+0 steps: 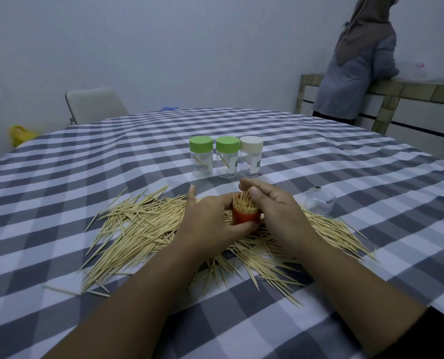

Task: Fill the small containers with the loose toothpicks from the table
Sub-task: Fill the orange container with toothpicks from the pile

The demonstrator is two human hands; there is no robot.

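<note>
Head view, and I take the red container (244, 217) at the centre of the checked tablecloth (345, 177) as my landmark. Far left of it and beyond the table edge I see a yellow bag (21, 134) on the floor, and a pale chair (96, 104) pushed up to the far side. On the cloth to the left of the red container the loose toothpicks (137, 229) lie in a thick scattered heap that runs under both forearms and out to its right as well. My left hand (210, 224) grips the red container from its left side, thumb curled round the near wall, forefinger stretched upward. The container stands upright among the heap, packed with toothpicks whose tips stick out above its rim. Behind it, well apart, three clear jars stand in a row, touching or nearly so: a left green-lidded jar (201, 156), a middle green-lidded jar (227, 158) and a cream-lidded jar (250, 156), each with just a toothpick or two inside. My right hand (275, 206) cups the toothpick tips from the right, fingers curled over them; I cannot tell whether it pinches any. Right of the red container a clear cap (319, 202) rests on the cloth at the heap's edge. Far right and behind, a person (358, 68) in grey leans on a counter (410, 92).
</note>
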